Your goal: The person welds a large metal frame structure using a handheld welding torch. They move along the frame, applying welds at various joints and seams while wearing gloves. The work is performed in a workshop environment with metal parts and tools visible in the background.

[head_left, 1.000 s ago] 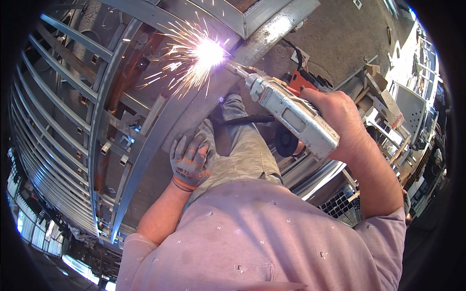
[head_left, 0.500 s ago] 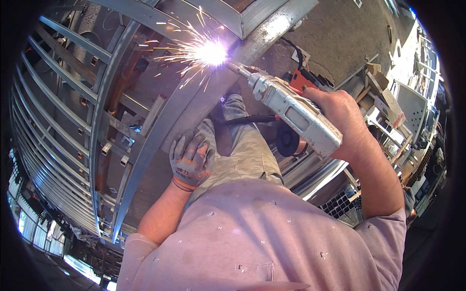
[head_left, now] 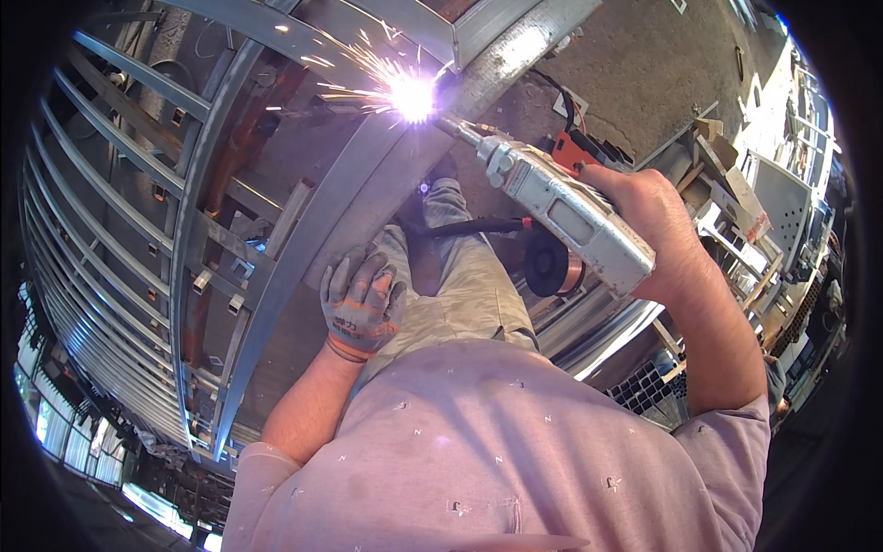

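Note:
My bare right hand (head_left: 644, 207) is wrapped round a silver, boxy handheld welding gun (head_left: 570, 213). The gun's narrow nozzle points up and left at a steel frame. At its tip a white-violet glare (head_left: 413, 98) hides the spot being welded, and sparks fly up and left. The glare lies on a flat steel tube (head_left: 354, 170), close to where the frame's bars meet. My left hand (head_left: 361, 299), in a grey glove with an orange cuff, rests against the lower edge of that tube by my thigh. Its fingers are loosely bent and apart, with nothing visible in them.
A curved grating of steel bars (head_left: 101, 230) fills the left side. A dark cable (head_left: 478, 226) crosses my legs, and a black wire spool (head_left: 550, 263) sits right of them. An orange-red and black device (head_left: 575, 152) lies beyond the gun. Scrap and panels (head_left: 777, 198) crowd the right.
The welding gun and my right hand have shifted slightly right, and the glare has moved a little right along with the nozzle. More of the wire spool shows. My left hand stays nearly still.

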